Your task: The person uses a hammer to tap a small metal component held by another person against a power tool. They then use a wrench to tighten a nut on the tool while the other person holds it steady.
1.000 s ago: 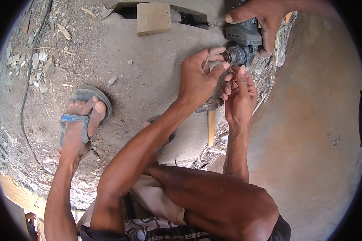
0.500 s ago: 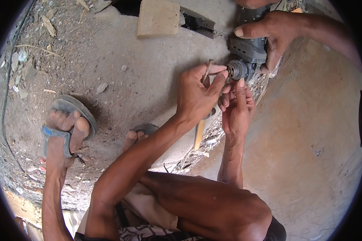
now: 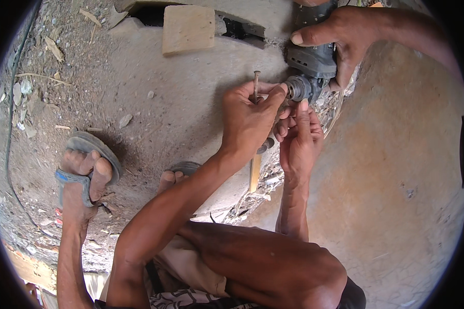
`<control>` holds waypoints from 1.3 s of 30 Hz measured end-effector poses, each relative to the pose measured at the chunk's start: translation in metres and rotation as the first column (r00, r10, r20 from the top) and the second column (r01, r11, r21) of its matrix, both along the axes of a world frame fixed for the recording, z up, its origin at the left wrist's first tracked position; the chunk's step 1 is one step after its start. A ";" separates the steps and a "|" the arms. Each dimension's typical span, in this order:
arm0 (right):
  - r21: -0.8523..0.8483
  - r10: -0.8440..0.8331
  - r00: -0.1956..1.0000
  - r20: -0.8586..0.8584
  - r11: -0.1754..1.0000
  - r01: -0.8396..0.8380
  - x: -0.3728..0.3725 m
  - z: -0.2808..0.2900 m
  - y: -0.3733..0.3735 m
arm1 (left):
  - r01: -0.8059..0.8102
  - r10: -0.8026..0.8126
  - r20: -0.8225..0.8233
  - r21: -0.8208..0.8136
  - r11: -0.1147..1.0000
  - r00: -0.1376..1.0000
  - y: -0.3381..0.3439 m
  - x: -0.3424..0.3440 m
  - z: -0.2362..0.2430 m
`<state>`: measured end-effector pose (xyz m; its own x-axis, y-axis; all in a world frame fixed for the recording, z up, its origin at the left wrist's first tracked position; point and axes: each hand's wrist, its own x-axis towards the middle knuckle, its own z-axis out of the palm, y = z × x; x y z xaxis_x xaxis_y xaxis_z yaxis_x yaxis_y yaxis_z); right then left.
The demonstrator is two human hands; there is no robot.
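A dark angle grinder (image 3: 313,61) is held at the upper right by another person's hand (image 3: 345,44), its bare spindle end (image 3: 296,88) turned toward me. My left hand (image 3: 248,116) is closed, thumb and forefinger pinched at the spindle. A rusty nail (image 3: 256,85) sticks up between its fingers. Just below the grinder head, my right hand (image 3: 302,129) has its fingers curled and its thumb tip against the head's underside. Whatever lies within those curled fingers is hidden. Below my left wrist lies what looks like a hammer, its wooden handle (image 3: 255,174) showing.
A square tan block (image 3: 188,31) rests beside a slot in the concrete. Smooth brownish concrete (image 3: 392,154) spreads on the right. Stones and wood chips litter the dirt at left, where a dark cable (image 3: 11,118) runs. My sandalled foot (image 3: 90,167) is planted there.
The nail in my left hand has gone from slanted to nearly upright. Both hands stay at the grinder's spindle, while the whole view has shifted slightly.
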<state>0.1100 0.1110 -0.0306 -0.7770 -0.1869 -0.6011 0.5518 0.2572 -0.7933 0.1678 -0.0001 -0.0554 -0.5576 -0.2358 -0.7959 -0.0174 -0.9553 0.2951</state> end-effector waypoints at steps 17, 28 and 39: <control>0.422 0.120 0.925 -0.359 0.905 0.047 -0.003 0.010 -0.012 | 0.060 -0.025 0.230 -0.147 0.987 0.973 0.008 -0.014 0.008; 0.329 0.133 0.935 -0.329 0.944 -0.019 -0.007 0.002 -0.012 | 0.072 -0.050 0.159 -0.134 0.988 0.986 0.005 -0.005 0.010; 0.329 0.174 0.941 -0.291 0.942 -0.072 -0.005 0.006 -0.006 | 0.120 -0.100 0.118 -0.169 0.978 0.988 0.004 -0.002 -0.001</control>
<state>0.1050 0.1050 -0.0250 -0.9166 -0.1377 -0.3754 0.2379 0.5668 -0.7887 0.1656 0.0036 -0.0567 -0.5002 -0.3187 -0.8051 -0.1606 -0.8795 0.4479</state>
